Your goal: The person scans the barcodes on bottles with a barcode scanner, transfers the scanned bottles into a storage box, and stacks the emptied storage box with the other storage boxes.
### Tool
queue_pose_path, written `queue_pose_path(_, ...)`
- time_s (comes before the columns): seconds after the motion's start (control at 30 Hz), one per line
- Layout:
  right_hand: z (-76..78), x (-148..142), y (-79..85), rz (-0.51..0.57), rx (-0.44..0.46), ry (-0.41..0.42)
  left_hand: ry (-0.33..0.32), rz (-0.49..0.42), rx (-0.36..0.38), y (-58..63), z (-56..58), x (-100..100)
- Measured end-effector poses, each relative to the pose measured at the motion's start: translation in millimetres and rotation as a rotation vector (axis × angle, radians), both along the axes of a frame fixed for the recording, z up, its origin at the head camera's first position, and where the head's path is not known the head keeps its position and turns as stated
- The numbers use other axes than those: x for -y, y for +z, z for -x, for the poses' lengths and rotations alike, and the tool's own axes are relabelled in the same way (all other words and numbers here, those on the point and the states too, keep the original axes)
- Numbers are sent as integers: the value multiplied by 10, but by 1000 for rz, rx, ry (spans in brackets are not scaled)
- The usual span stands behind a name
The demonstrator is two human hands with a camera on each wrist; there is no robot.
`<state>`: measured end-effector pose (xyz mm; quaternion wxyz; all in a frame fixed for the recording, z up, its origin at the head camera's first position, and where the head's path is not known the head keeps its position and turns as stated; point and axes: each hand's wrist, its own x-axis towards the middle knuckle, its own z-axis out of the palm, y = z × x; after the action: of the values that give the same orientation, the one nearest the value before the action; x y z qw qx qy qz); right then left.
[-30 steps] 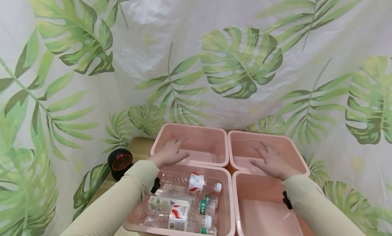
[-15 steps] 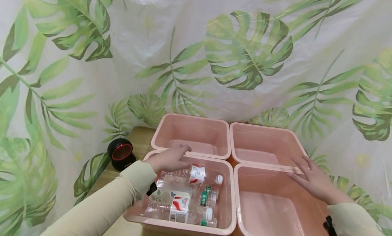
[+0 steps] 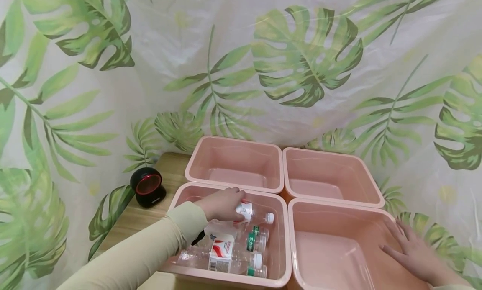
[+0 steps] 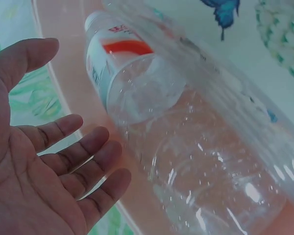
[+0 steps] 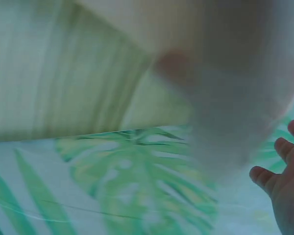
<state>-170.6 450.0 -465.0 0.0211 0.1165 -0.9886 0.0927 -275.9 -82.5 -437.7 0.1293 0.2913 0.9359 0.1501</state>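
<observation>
My left hand point(image 3: 222, 204) is over the near left pink bin point(image 3: 284, 239), above the clear plastic bottles lying in it. Its fingers are apart and gently bent beside a bottle with a red-and-white label point(image 4: 120, 46), as the left wrist view shows, holding nothing. That bottle's label point(image 3: 246, 209) and white cap stick out past the fingertips in the head view. Closer to me lies another bottle with a red-and-white label point(image 3: 221, 250). Green-labelled bottles point(image 3: 251, 241) lie beneath. My right hand point(image 3: 414, 250), fingers extended and holding nothing, is at the right side of the near right pink bin point(image 3: 331, 256).
Two more pink bins stand behind, a far left bin point(image 3: 241, 184) and a far right bin point(image 3: 316, 193). A black round device with a red ring point(image 3: 148, 187) sits on the wooden table point(image 3: 124, 223) at left. A leaf-patterned curtain point(image 3: 226, 72) hangs behind.
My left hand has come back from the far left bin and lowered to the topmost bottle. My right hand has moved from the far right bin toward me and rightward. The head view has tilted down.
</observation>
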Motion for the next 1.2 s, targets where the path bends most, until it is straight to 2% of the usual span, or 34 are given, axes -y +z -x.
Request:
queue_pose_path(0.17,-21,-57,-227,65,0,0,-4,1,8,54,-2,-45)
queue_pose_path(0.33,-76,-178,-460,56,-144,62,-36,-38,35,65,-16,-134)
queue_pose_path(0.4,-56,-253,-531,23,-255,185,-46,-69,43,45,-25,-162)
queue_pose_path(0.47,20,-314,-568,-10,-391,398,-45,-90,45,29,-36,-182)
queue_pose_path(0.5,48,-332,-582,-17,-431,438,-40,-88,43,24,-43,-190)
queue_pose_path(0.53,87,-360,-597,-25,-492,534,-37,-81,41,20,-51,-199)
queue_pose_path(0.57,116,-385,-605,-33,-528,592,-33,-69,40,17,-57,-208)
queue_pose_path(0.63,118,-393,-605,14,-495,566,-37,-31,34,17,-65,-227)
queue_pose_path(0.7,62,-384,-613,74,-407,400,-54,25,3,12,-65,-244)
queue_pose_path(0.73,27,-398,-619,79,-392,391,-63,45,-14,2,-70,-259)
queue_pose_path(0.77,-11,-396,-617,91,-343,310,-75,75,-45,-10,-74,-273)
queue_pose_path(0.83,-50,-391,-613,91,-305,249,-89,135,-110,-32,-79,-295)
queue_pose_path(0.87,-56,-389,-610,86,-304,247,-98,171,-149,-46,-79,-302)
queue_pose_path(0.93,-4,-405,-610,83,-390,422,-103,215,-202,-77,-76,-316)
queue_pose_path(0.97,16,-403,-605,68,-422,463,-108,237,-231,-92,-72,-323)
queue_pose_path(1.0,36,-406,-604,50,-474,538,-112,249,-249,-106,-68,-330)
queue_pose_path(1.1,35,-385,-586,56,-482,528,-138,270,-326,-154,-55,-355)
queue_pose_path(1.2,-51,-324,-552,86,-302,244,-179,297,-422,-199,-50,-389)
